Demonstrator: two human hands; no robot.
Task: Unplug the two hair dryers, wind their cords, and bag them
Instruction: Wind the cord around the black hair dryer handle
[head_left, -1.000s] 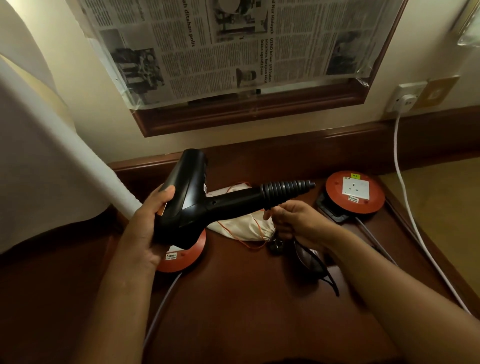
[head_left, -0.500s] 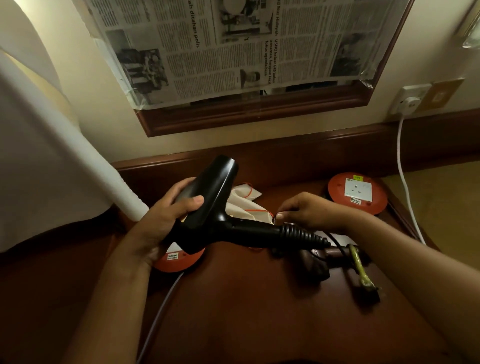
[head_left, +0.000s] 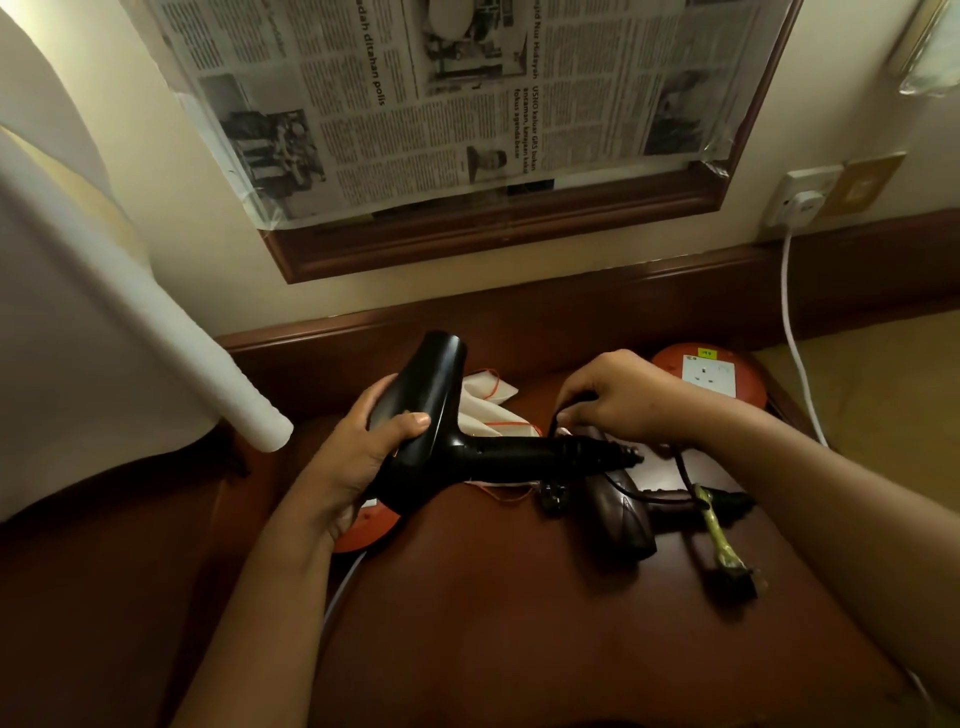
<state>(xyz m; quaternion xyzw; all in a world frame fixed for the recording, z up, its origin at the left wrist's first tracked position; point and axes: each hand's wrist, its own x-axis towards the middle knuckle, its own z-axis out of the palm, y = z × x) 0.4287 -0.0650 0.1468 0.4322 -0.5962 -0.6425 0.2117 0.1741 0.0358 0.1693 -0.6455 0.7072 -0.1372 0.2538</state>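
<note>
Two hands busy: left hand (head_left: 358, 457) grips black dryer (head_left: 441, 436) mid-table; right hand (head_left: 618, 400) fingers pinch cord (head_left: 680, 462) at 3 o'clock. Keep wraps snug, even around handle.

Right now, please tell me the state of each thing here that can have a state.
Black hair dryer: lifted, held by the left hand.
Its cord: pinched by the right hand near the handle end.
Brown hair dryer: lying on the table.
Right orange socket reel: nothing plugged in.
Wall socket: white plug in.
Cloth bag: lying flat.
</note>
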